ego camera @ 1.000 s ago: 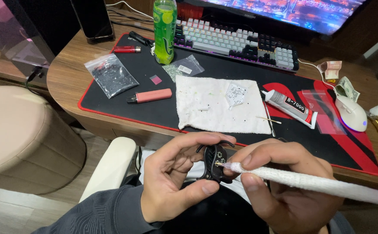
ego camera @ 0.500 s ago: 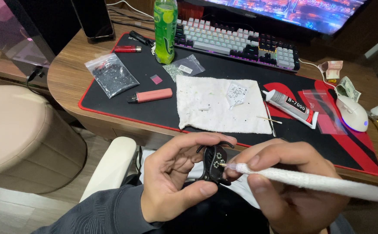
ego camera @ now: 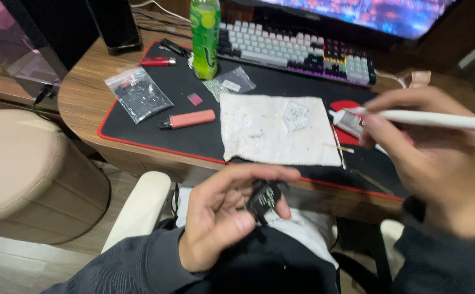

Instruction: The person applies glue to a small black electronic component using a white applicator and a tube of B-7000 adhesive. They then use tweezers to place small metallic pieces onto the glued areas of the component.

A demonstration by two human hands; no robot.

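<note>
- Your left hand (ego camera: 224,218) sat low over your lap, fingers curled around a small black part (ego camera: 264,197) pinched between thumb and fingertips.
- Your right hand (ego camera: 428,147) was up over the desk's right side, closed around a long white pen-like tool (ego camera: 439,120) held roughly level.
- The tool's tip hung just above a small tube (ego camera: 348,123) on the black desk mat (ego camera: 194,136).
- A white cloth (ego camera: 275,130) lay on the mat between your 2 hands.
</note>
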